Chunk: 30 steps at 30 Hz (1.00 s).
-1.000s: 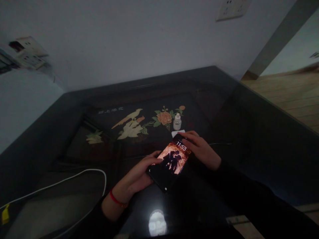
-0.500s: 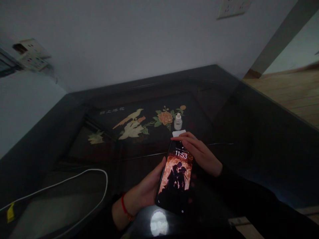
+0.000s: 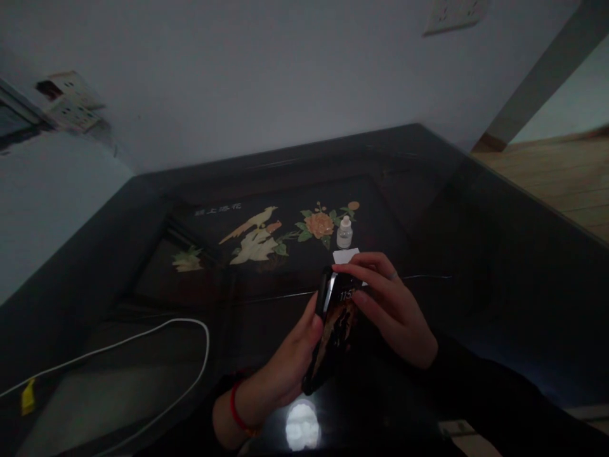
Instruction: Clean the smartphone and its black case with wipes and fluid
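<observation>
A smartphone (image 3: pixel 335 324) is tilted on its side, its lit lock screen turned to the right and dimmed by the angle. My left hand (image 3: pixel 292 358) is closed around the phone's left edge, thumb along the side; a red cord circles that wrist. At the phone's upper end, my right hand (image 3: pixel 392 304) has its fingertips on the top edge and its thumb near the clock digits. Just beyond the fingers lies a small white card or paper (image 3: pixel 346 256), partly covered by my right hand. A small clear bottle with a white cap (image 3: pixel 344 233) stands upright behind it.
The dark glossy table (image 3: pixel 419 184) bears a bird-and-flower picture (image 3: pixel 257 244). A white cable (image 3: pixel 143 331) with a yellow tag (image 3: pixel 28 398) loops across the left. A white wall (image 3: pixel 266 82) with sockets (image 3: pixel 76 101) rises behind the table.
The phone has rolled so its screen faces right, showing its left side edge. My right hand's fingers have bent and its thumb has separated from them.
</observation>
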{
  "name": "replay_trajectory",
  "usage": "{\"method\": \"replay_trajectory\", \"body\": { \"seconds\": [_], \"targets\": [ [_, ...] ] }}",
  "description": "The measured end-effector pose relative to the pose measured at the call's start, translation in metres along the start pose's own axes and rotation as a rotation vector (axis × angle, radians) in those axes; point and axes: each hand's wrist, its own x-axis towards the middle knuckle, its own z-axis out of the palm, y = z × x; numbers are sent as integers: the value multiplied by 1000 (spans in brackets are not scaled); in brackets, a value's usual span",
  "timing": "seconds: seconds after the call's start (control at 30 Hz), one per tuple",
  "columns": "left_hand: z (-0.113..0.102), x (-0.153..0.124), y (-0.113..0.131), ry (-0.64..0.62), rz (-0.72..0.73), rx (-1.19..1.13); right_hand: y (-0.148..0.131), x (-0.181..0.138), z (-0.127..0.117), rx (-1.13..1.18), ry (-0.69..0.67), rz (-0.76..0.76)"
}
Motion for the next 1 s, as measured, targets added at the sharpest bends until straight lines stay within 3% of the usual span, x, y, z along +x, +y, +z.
{"method": "replay_trajectory", "body": {
  "seconds": [0.17,0.37,0.57,0.8,1.0],
  "targets": [
    [-3,3,6,123,107,14,-9,-5,1,-30,93,-47],
    [-12,7,7,188,278,80,-6,-3,9,65,6,10],
    [-13,10,6,305,437,255,-10,-1,35,121,232,39],
    [-30,19,44,473,550,4,-29,13,36,-5,417,-82],
    [-59,24,69,462,592,41,-41,32,47,-149,258,-183]
  ]
}}
